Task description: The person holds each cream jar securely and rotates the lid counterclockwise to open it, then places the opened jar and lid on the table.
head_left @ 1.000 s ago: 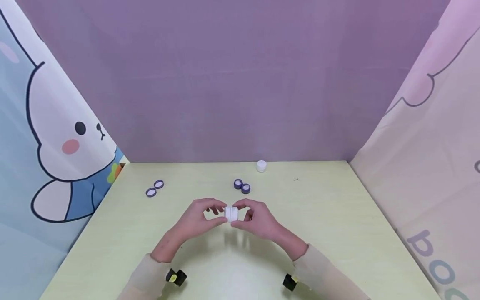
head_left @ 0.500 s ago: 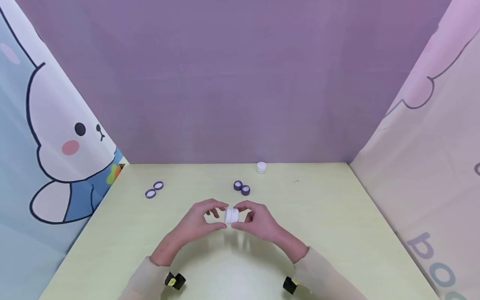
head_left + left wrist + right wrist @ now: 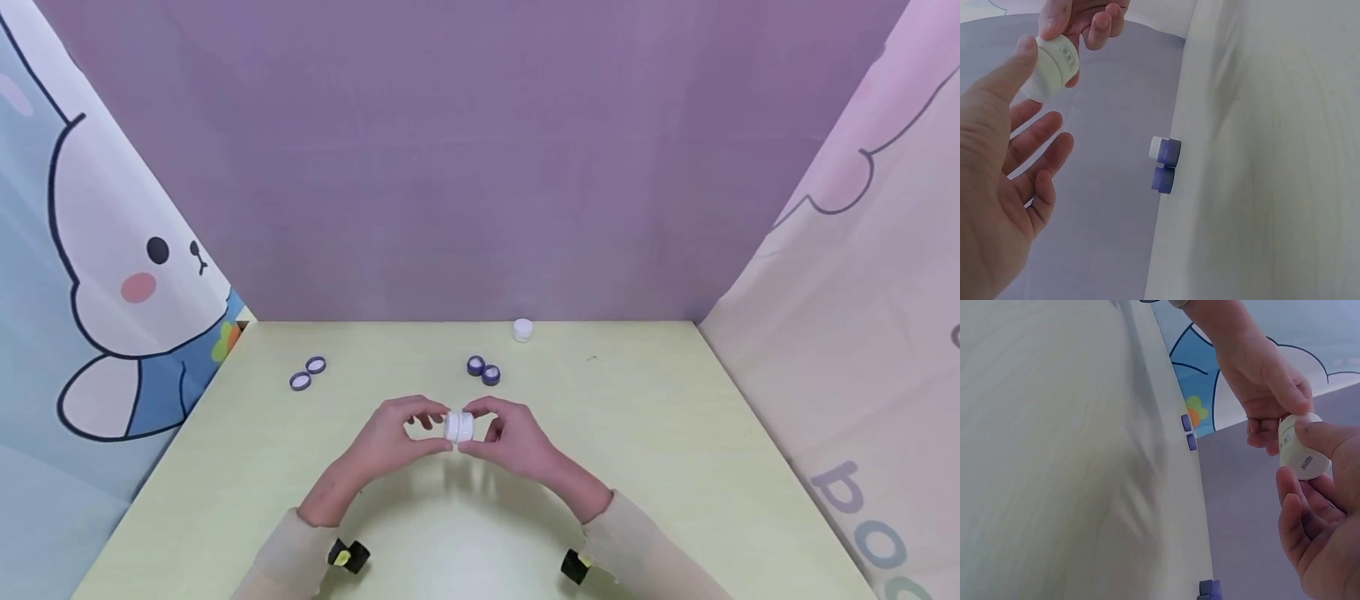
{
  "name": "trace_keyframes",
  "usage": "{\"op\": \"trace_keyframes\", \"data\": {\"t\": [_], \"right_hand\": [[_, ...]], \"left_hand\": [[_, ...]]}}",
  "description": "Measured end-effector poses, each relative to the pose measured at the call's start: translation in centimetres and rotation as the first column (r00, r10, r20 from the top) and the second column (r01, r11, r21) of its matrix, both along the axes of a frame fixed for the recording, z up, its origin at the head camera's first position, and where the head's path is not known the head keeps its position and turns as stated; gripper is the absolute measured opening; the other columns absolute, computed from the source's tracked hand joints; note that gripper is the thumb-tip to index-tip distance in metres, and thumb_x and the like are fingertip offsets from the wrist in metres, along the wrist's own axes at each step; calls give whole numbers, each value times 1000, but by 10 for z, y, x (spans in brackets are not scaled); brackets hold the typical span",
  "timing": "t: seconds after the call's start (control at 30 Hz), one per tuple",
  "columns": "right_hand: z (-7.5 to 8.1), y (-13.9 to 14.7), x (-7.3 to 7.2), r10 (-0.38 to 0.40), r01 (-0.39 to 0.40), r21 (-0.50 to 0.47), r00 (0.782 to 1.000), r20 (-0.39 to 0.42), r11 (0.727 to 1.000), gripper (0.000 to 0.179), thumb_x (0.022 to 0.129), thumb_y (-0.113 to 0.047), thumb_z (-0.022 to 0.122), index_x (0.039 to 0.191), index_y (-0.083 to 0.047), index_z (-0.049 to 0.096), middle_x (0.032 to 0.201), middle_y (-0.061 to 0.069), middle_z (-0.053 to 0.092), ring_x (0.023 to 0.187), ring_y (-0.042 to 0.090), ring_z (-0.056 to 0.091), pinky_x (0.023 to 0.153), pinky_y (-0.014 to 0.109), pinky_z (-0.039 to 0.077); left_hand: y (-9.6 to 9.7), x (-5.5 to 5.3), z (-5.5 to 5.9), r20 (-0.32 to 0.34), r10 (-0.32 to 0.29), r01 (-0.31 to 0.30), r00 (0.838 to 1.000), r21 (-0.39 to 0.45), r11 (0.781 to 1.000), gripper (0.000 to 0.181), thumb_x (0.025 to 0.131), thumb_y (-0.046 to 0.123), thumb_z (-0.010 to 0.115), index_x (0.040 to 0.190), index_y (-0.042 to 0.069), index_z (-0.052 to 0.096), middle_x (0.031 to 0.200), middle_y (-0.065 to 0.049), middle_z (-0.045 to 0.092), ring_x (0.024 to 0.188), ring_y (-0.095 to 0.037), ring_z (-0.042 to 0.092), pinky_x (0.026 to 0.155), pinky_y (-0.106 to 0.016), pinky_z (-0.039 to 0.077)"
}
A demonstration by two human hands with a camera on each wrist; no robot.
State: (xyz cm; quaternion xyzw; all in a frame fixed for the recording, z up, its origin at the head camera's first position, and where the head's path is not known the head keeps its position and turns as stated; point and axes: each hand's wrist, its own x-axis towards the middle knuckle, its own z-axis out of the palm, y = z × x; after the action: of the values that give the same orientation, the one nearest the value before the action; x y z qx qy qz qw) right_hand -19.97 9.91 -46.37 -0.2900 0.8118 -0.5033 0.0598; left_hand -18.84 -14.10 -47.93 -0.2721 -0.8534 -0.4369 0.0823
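A small white screw-top jar (image 3: pixel 459 427) is held sideways above the table between both hands. My left hand (image 3: pixel 397 432) pinches its left end with thumb and index finger, the other fingers curving loosely behind. From the other side, my right hand (image 3: pixel 517 437) grips the right end between thumb and fingers. A seam runs round the jar (image 3: pixel 1054 67) between the two grips. Small print shows on its side in the left wrist view, and more dark print on the flat end of the jar (image 3: pixel 1305 453) in the right wrist view.
Two purple jars (image 3: pixel 491 375) stand touching beyond the hands. Another white jar (image 3: pixel 522 331) is at the table's back edge. Two purple rings with pale centres (image 3: pixel 300 381) lie at the left. A purple cloth (image 3: pixel 480 167) hangs behind the table (image 3: pixel 637 433), printed cloths at both sides.
Both hands and the white jar have shifted slightly left. The left thumb and index finger, spread a little at the jar's edge half a second ago, sit closer round its end now.
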Motion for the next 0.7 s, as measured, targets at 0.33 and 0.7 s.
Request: {"op": "trace_keyframes", "data": {"t": [0.33,0.7], "right_hand": [[-3,-5,2,-16,14,-32,998,-53,999,42,77,-18,84,115,-17,66,101,-11,66,51,10,54,47,27,49],[-2,-3,6,-28,29,-47,999,31,998,41,79,-11,82,116,-12,65,99,-1,66,53,13,50,47,20,41]], "left_hand": [[1,4,4,26,86,-85,996,-33,996,36,78,52,75,102,26,73,92,20,66,80,-11,63,71,-42,52],[-1,8,2,21,53,-52,998,-46,998,60,75,51,80,127,28,62,111,7,65,88,-11,61,79,-38,52]]}}
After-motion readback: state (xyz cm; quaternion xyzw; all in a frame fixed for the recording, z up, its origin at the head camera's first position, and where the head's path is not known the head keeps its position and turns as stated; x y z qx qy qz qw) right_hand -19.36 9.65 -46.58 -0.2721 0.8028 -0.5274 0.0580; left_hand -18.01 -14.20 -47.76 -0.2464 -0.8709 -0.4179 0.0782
